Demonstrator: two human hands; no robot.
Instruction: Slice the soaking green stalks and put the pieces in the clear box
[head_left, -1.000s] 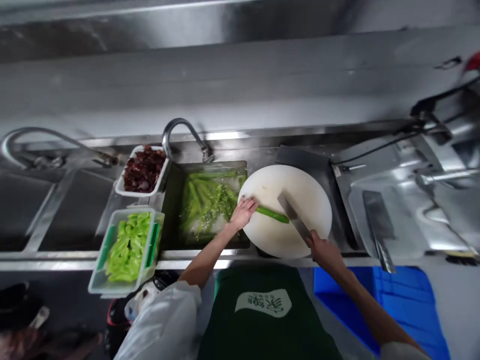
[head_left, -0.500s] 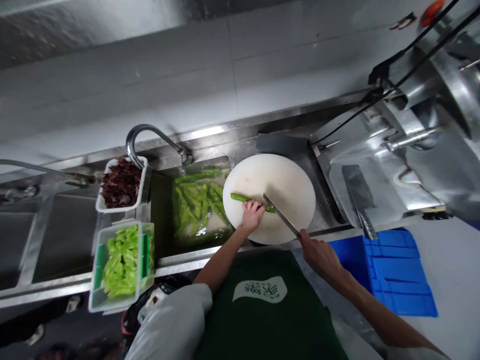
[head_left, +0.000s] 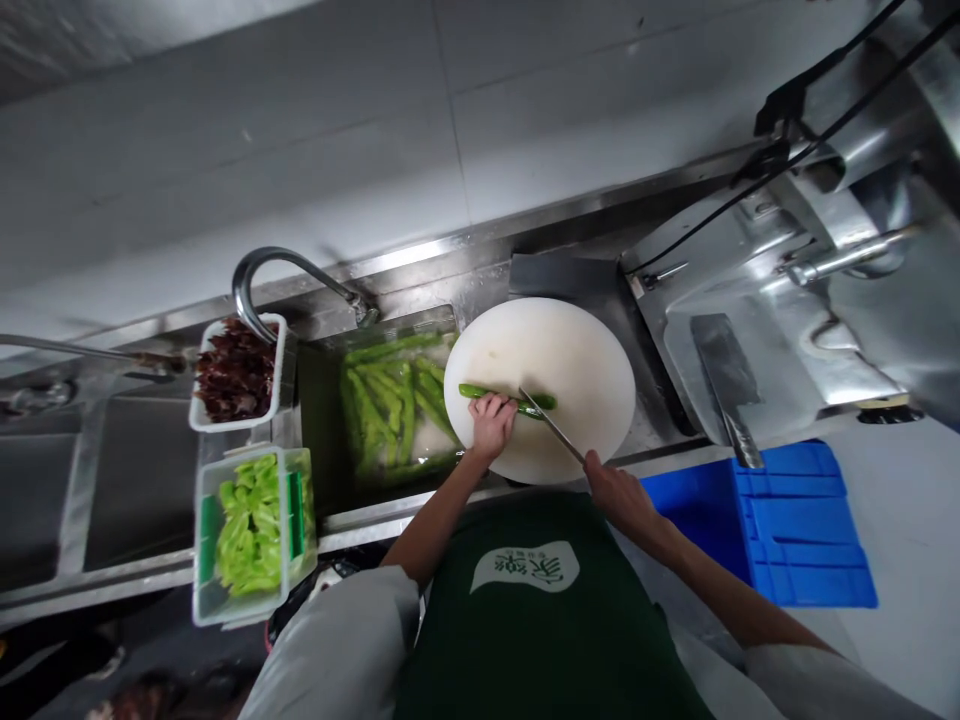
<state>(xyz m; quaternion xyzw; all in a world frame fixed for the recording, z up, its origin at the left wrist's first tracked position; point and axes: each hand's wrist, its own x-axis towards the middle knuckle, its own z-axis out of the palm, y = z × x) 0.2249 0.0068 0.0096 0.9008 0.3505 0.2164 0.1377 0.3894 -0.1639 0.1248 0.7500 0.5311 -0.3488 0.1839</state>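
Observation:
A long green vegetable lies across the round white cutting board. My left hand is closed over its middle, fingers curled, pressing it to the board. In my right hand is a knife, gripped by its handle. Its blade slants up and left across the vegetable, just right of my left fingers. Whether the edge has cut in cannot be made out. Left of the board, several more long green vegetables lie in the water of a sink.
A clear tub of cut green pieces and a white tub of dark red-brown food stand left of the sink, under a curved faucet. To the right are a cleaver, a metal machine and a blue crate.
My left hand has slid left along the vegetable. The knife has moved slightly left and now lies across the vegetable, near my fingers. The view has shifted a little.

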